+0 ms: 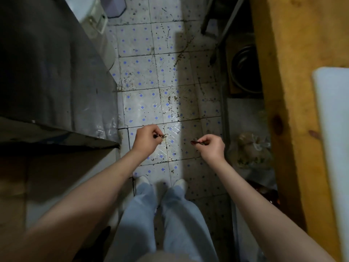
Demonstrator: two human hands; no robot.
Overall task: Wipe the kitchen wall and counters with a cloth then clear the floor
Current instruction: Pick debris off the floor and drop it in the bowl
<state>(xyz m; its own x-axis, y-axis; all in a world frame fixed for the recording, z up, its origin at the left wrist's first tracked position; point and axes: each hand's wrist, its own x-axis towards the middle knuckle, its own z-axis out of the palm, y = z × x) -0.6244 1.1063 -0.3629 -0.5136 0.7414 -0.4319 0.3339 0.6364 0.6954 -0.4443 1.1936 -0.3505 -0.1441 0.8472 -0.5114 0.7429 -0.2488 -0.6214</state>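
I look straight down at a dirty tiled floor [151,76] with blue dots and dark stains. My left hand [145,140] pinches a small dark scrap [160,136] above the floor, near the dark counter's corner. My right hand [211,147] pinches another small dark reddish scrap [195,142]. Both hands hang in front of me, a short gap apart. What the scraps are I cannot tell. No cloth is in view.
A dark counter [52,72] runs along the left, a yellow wooden counter [294,91] with a white board [334,129] on the right. Under it stand a metal pot [245,69] and a plastic bag [253,148]. My legs [162,214] stand below; a white appliance [92,19] is at top left.
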